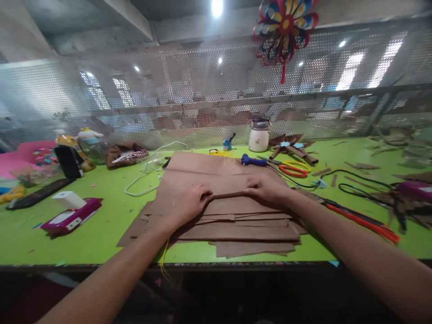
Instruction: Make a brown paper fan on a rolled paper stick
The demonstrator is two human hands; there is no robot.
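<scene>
Paper (192, 163): plain brown, matt, large top sheet lying on a stack (239, 232) of the same stuff, at the near edge of the green table (111, 220), straight ahead of the person. Top sheet has a crease running side to side across its far part; far edge fairly straight. A slim raised ridge (227, 195) runs crosswise between the hands, darker along its underside. Rolled or folded, cannot tell; nor whether it's the sheet's own edge or a separate strip.

Left hand (193, 201): fingers curled, pinching the ridge's left end. Right hand (261, 189): thumb and fingers closed on the right end. Both narrow, wrists over the stack.

Stack is ragged: layers offset, edges uneven, some corners out to the left, one piece poking out at the near side.

Just past the sheet: yellow thread (229, 164), partly on the paper; blue glue gun (253, 160) by its far right part. Scissors (293, 168) with yellow and red loops right of that. Orange-handled tool (366, 221) near the right forearm.

Farther: small blue bottle (227, 144), white jar (258, 138) with dark lid. Left: white cable (145, 173), purple power strip (72, 217) with white adapter (69, 199). Perforated screen (202, 103) behind it all.
</scene>
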